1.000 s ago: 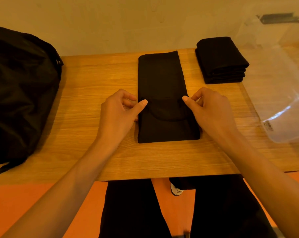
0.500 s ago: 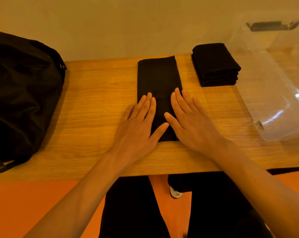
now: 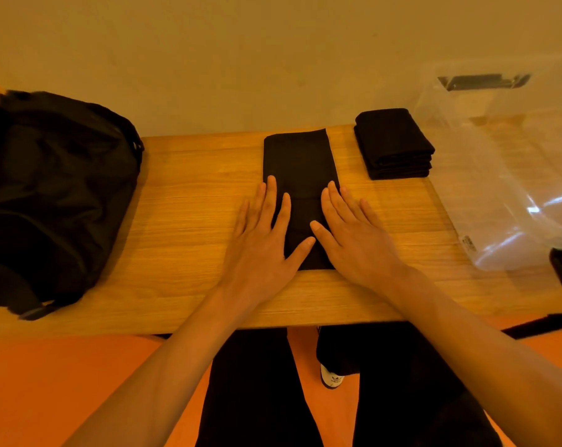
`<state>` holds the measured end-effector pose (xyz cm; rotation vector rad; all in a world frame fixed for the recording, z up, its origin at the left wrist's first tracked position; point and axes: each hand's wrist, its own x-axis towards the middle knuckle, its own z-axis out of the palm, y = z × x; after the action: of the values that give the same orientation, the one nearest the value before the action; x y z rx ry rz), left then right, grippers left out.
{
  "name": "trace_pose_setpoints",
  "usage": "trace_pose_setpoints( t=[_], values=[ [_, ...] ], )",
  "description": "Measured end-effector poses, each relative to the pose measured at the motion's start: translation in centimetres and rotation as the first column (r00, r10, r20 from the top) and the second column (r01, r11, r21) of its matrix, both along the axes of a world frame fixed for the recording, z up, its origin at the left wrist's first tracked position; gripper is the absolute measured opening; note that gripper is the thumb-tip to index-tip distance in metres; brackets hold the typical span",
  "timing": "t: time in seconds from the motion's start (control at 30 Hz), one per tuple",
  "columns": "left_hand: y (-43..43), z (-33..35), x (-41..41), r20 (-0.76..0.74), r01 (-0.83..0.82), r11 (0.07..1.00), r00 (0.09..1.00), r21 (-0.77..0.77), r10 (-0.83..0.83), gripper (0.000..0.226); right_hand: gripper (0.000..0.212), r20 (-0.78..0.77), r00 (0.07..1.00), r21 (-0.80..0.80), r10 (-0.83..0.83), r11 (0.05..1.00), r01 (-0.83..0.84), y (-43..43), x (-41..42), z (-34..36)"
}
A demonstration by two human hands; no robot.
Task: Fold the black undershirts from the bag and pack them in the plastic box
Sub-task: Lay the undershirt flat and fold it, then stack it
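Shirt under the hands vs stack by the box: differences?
The long black undershirt strip lies flat; the black folded undershirt stack is compact, several layers thick. The left hand and right hand press flat on the strip; the stack sits untouched beside the clear plastic box. Both lie on the wooden table.

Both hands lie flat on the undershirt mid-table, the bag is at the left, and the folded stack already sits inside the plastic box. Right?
Not quite. The head view shows the folded stack on the table, left of the plastic box, not inside it. Left hand, right hand and bag are as stated.
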<state>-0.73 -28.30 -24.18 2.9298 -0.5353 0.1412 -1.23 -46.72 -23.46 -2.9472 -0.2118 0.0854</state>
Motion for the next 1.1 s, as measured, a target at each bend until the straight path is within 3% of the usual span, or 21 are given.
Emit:
trace_pose_setpoints(
  t=[0.1,0.23,0.67,0.77,0.83,0.93,1.03,1.1],
  values=[
    [0.1,0.1,-0.5,0.07,-0.038,0.998,0.997,-0.043,0.041,0.089,0.079,-0.007,1.0,0.009,0.001,1.0,-0.001,0.1,-0.2,0.2],
    [0.0,0.1,-0.5,-0.035,-0.079,0.997,0.996,-0.009,0.079,0.098,0.083,0.011,1.0,0.012,-0.005,1.0,0.005,0.2,-0.3,0.2],
    [-0.3,0.4,-0.1,-0.12,-0.092,0.995,0.988,0.028,0.094,0.1,0.086,-0.038,0.999,0.013,-0.025,1.0,0.025,0.5,-0.1,0.5],
    [0.0,1.5,0.3,-0.21,-0.131,0.973,0.973,-0.188,0.091,0.087,0.068,-0.153,0.987,0.175,-0.041,0.982,0.068,0.3,0.4,2.3],
    [0.5,2.6,2.0,-0.227,-0.187,0.922,0.967,-0.338,0.113,0.08,0.06,-0.067,0.991,0.337,-0.116,0.932,0.132,0.1,2.5,4.0],
    [1.0,4.3,7.4,-0.226,-0.282,0.882,0.952,-0.377,0.207,0.064,0.049,0.042,0.963,0.465,-0.265,0.859,0.215,-0.1,8.2,6.6],
    [1.0,5.2,13.6,-0.131,-0.343,0.881,0.939,-0.327,0.317,0.056,0.042,-0.13,0.938,0.454,-0.321,0.822,0.344,0.0,14.1,7.8],
    [0.6,5.7,17.1,-0.169,-0.367,0.867,0.93,-0.338,0.327,0.05,0.042,-0.263,0.91,0.381,-0.32,0.832,0.403,0.1,17.2,7.8]
  ],
)
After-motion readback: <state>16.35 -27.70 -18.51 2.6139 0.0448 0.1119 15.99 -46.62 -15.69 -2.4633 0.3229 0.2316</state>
